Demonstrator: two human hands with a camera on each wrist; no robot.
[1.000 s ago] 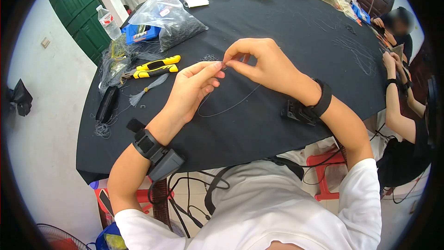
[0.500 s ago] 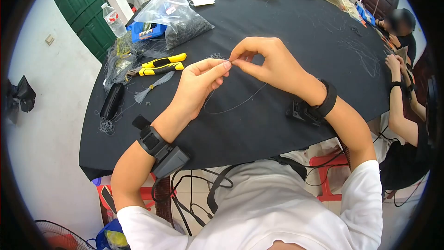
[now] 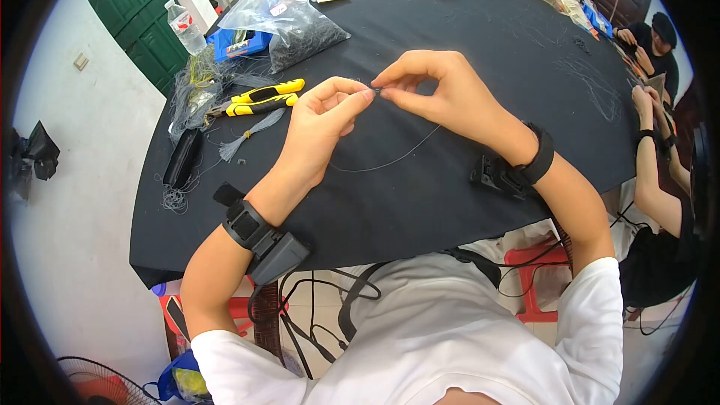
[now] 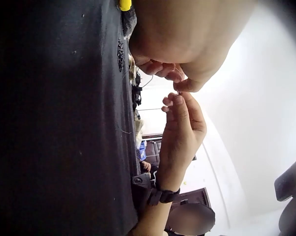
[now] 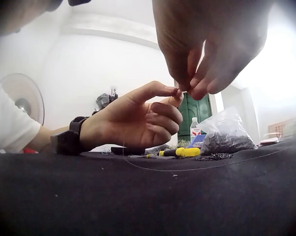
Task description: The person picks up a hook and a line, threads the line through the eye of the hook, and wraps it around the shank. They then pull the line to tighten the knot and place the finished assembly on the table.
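Over the black table my left hand (image 3: 319, 116) and right hand (image 3: 457, 94) meet fingertip to fingertip. Thumb and forefinger of each pinch a thin grey line (image 3: 390, 167), whose slack hangs in a loop below them. A tiny dark piece (image 3: 376, 91) shows between the fingertips; its kind cannot be told. In the right wrist view my left hand (image 5: 143, 115) has its other fingers curled in, and the line (image 5: 187, 170) sweeps across in front of the cloth. The left wrist view shows the right hand's fingertips (image 4: 177, 100) right at the left thumb.
Yellow-and-black pliers (image 3: 259, 101) lie left of my hands, by a tied grey tassel of line (image 3: 247, 137) and a black cylinder (image 3: 182, 159). Behind are tangled line, a clear bag (image 3: 300, 34) of dark pieces and a bottle (image 3: 184, 26). A small dark pile (image 5: 214, 157) sits nearby. Others work at right.
Both hands have risen slightly away from my body and shifted a little right in the head view, still pinching together. The slack loop has become wider and flatter.
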